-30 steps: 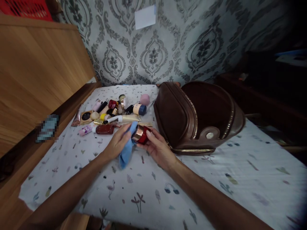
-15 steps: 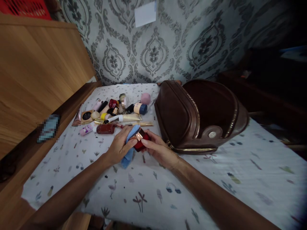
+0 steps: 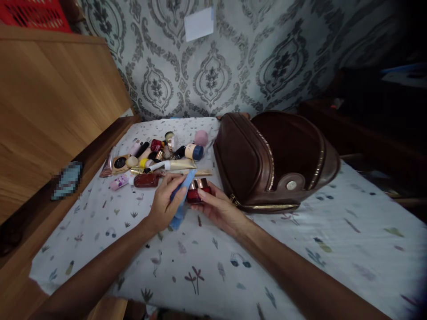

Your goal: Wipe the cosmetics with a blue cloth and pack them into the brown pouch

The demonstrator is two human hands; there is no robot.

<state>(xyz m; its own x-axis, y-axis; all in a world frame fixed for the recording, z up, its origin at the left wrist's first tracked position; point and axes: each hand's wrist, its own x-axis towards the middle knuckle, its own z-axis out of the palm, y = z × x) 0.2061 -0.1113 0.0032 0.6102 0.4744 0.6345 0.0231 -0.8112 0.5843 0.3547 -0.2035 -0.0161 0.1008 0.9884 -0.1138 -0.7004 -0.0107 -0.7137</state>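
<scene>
My right hand point(image 3: 222, 209) is closed around a small red perfume bottle point(image 3: 199, 195) with a shiny copper-coloured cap. My left hand point(image 3: 166, 200) pinches a blue cloth point(image 3: 181, 209), its upper edge right beside the bottle. Both hands are above the printed sheet. Just beyond them lies a group of cosmetics: a dark red pouch-like item point(image 3: 146, 180), a purple tube point(image 3: 119, 182), a cream-and-gold tube point(image 3: 182, 165), a jar with a blue lid point(image 3: 194, 152) and a pink ball-shaped item point(image 3: 201, 138).
A brown leather bag point(image 3: 243, 164) with its zip undone stands to the right of the cosmetics. On the left rises a wooden cabinet point(image 3: 63, 84) with a red basket point(image 3: 35, 15) on top. A patterned wall point(image 3: 213, 75) closes off the back.
The bottle has turned more upright in my right hand. My left hand has drawn slightly back with the cloth, leaving more of the bottle showing. The view has shifted slightly.
</scene>
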